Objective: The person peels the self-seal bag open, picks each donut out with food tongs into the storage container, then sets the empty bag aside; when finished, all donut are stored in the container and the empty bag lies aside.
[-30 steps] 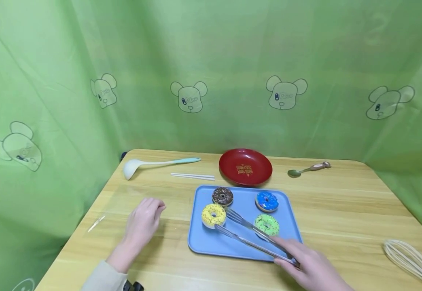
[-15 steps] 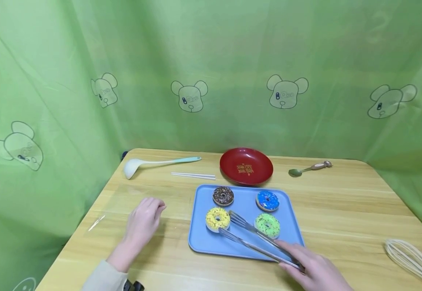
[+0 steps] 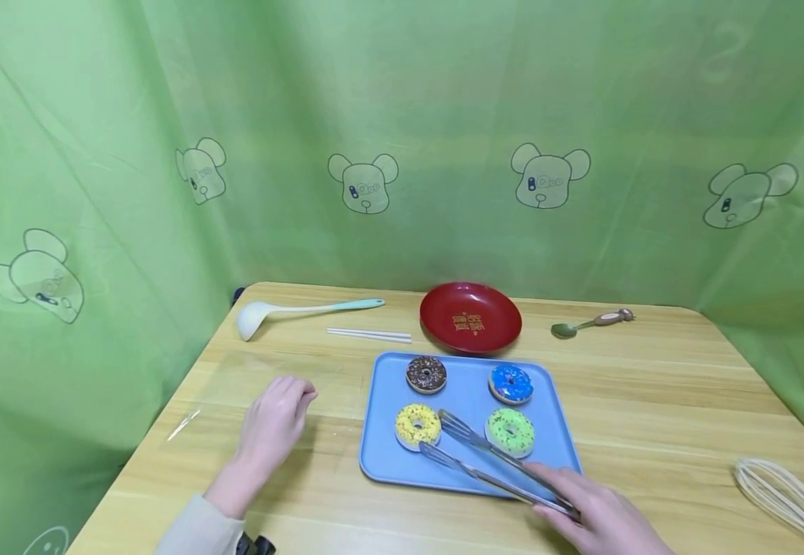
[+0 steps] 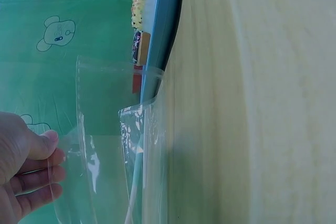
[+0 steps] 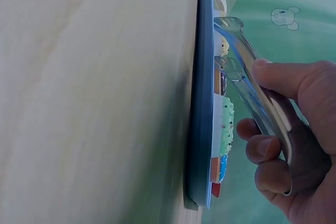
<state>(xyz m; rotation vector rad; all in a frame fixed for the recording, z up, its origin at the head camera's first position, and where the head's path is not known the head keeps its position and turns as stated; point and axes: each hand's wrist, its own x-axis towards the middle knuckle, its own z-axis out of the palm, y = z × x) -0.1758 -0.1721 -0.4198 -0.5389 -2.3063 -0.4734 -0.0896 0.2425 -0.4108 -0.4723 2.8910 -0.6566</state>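
My left hand (image 3: 273, 424) pinches a clear plastic bag (image 4: 102, 103) at its edge, above the left side of the table. Metal tongs (image 3: 507, 460) are in my right hand (image 3: 596, 512), their arms spread. Both tong tips lie at the right side of the yellow sprinkled doughnut (image 3: 418, 425), which rests on a blue tray (image 3: 391, 472). Also on the tray are a chocolate doughnut (image 3: 426, 375), a blue doughnut (image 3: 510, 383) and a green doughnut (image 3: 509, 430). The green one sits just beyond the tongs' upper arm.
Behind the tray stands a red plate (image 3: 469, 317). A ladle (image 3: 254, 317) and a pair of chopsticks (image 3: 370, 335) lie back left, a spoon (image 3: 564, 331) back right. On the right is a whisk (image 3: 783, 493). Green curtains (image 3: 443, 92) surround the wooden table (image 3: 665, 401).
The yellow doughnut has shifted toward the tray's front and slightly right. Tongs and right hand moved with it, and the tips now sit at its right edge. My left hand has stayed put.
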